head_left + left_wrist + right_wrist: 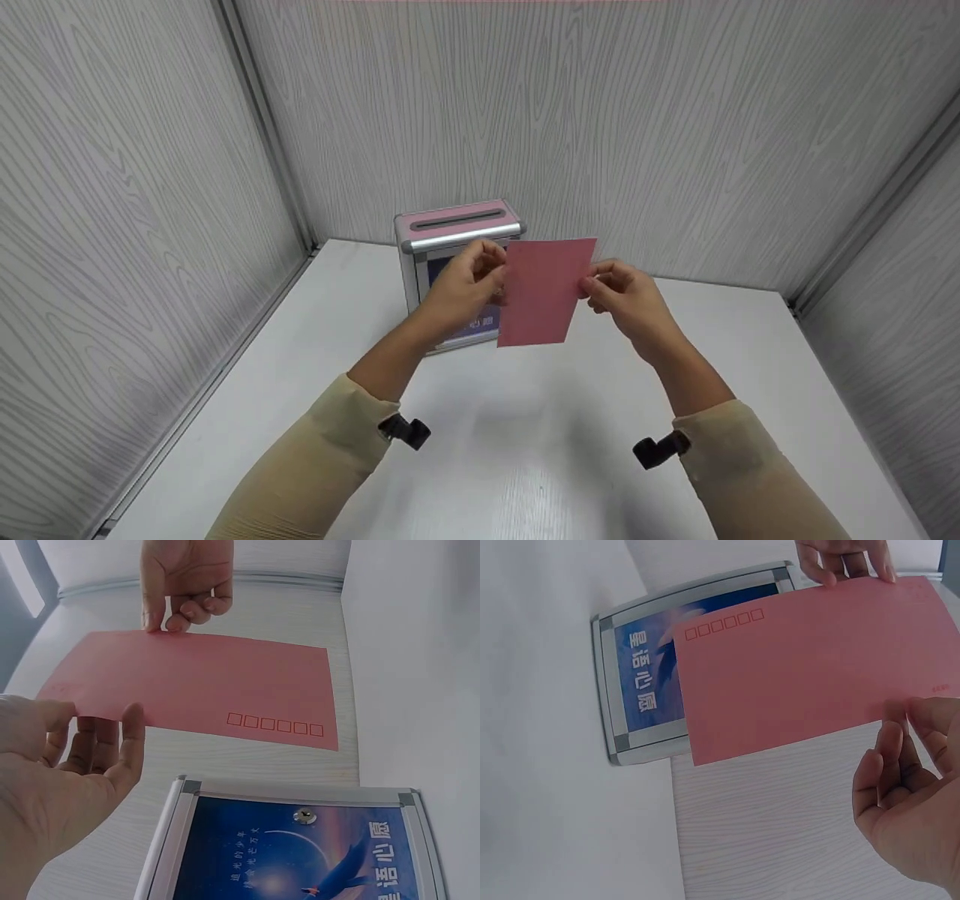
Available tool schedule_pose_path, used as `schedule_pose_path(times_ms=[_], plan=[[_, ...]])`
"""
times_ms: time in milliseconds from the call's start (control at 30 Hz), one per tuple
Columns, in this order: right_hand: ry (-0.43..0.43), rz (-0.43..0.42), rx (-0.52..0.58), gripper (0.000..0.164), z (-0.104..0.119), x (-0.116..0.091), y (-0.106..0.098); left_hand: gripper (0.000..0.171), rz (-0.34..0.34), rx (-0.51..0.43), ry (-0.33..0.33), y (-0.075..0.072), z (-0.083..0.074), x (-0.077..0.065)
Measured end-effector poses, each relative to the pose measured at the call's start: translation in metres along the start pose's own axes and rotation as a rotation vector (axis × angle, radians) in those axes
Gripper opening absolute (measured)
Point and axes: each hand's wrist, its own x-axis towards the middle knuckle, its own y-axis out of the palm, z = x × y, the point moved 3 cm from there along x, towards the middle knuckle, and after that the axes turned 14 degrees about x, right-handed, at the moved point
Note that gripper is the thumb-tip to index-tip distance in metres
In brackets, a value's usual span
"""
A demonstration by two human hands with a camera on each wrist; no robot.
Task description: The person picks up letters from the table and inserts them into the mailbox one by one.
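A pink envelope (pixel 546 292) is held up in the air between both hands, its long sides roughly upright in the head view. My left hand (pixel 466 283) pinches its left edge, and my right hand (pixel 626 296) pinches the right edge between thumb and fingers. A row of small red squares is printed along one end of the envelope (pixel 225 686), as the left wrist view shows. Behind it and to the left stands a ballot-style box (pixel 459 220) with a slotted pink top and metal edging. The left hand and envelope hide part of its blue front.
The box stands on a white table (pixel 480 465) near the back wall (pixel 600 135). Grey wood-grain panels rise at the left and right. A small lock (pixel 305 815) sits on the box's printed blue front panel. Both wrists carry small black devices on the sleeves.
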Motion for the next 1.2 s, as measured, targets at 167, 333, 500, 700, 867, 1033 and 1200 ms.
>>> schedule_pose_path(times_ms=[167,333,500,700,867,1033,1200], plan=[[-0.049,0.015,0.002,0.023,0.014,0.008,0.012,0.015,-0.050,0.000,0.021,-0.017,-0.007,0.000],[-0.095,0.022,-0.021,0.021,0.030,0.015,0.025,0.014,-0.097,0.016,0.056,-0.034,-0.016,-0.002],[-0.122,0.026,-0.029,0.019,0.049,0.020,0.036,0.013,-0.148,0.042,0.064,-0.051,-0.029,-0.007],[-0.199,-0.003,-0.033,0.019,0.069,0.027,0.044,0.013,-0.216,0.107,0.121,-0.060,-0.043,-0.010],[-0.308,-0.028,0.006,0.019,0.081,0.032,0.050,0.016,-0.277,0.181,0.199,-0.066,-0.054,-0.014],[-0.364,-0.055,0.011,0.021,0.090,0.038,0.059,0.014,-0.325,0.222,0.264,-0.074,-0.062,-0.015],[-0.383,-0.058,-0.008,0.023,0.091,0.045,0.068,0.012,-0.353,0.238,0.302,-0.083,-0.060,-0.014]])
